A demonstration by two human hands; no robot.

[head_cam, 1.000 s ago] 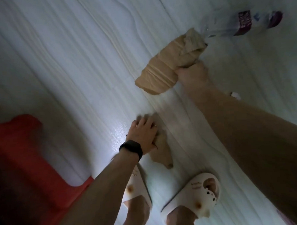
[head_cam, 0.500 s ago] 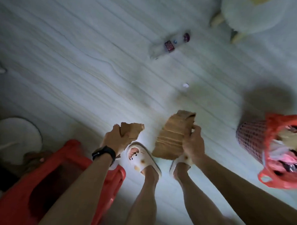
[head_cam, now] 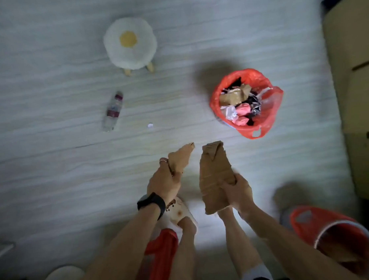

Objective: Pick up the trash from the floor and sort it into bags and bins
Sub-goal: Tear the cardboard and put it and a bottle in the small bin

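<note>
My left hand (head_cam: pixel 163 182) grips a small torn piece of brown cardboard (head_cam: pixel 181 158) held up above the floor. My right hand (head_cam: pixel 238 190) grips a larger folded piece of brown cardboard (head_cam: pixel 214 176), also lifted. A bin lined with a red bag (head_cam: pixel 267 88), full of mixed rubbish, stands on the floor ahead and to the right of both hands. A second bin with a red bag (head_cam: pixel 333 231) sits at the lower right by my right forearm. An empty plastic bottle (head_cam: pixel 112 111) and a small white scrap (head_cam: pixel 150 125) lie on the floor to the left.
A round white stool with a yellow centre (head_cam: pixel 130 43) stands at the back. A wooden cabinet (head_cam: pixel 352 71) runs along the right edge. A red plastic stool (head_cam: pixel 160 256) is by my legs, and a white round object (head_cam: pixel 63 278) at the bottom left.
I have risen from a crouch with both cardboard pieces lifted off the floor. The view has swung right, bringing the full red-bag bin and a second bin into sight.
</note>
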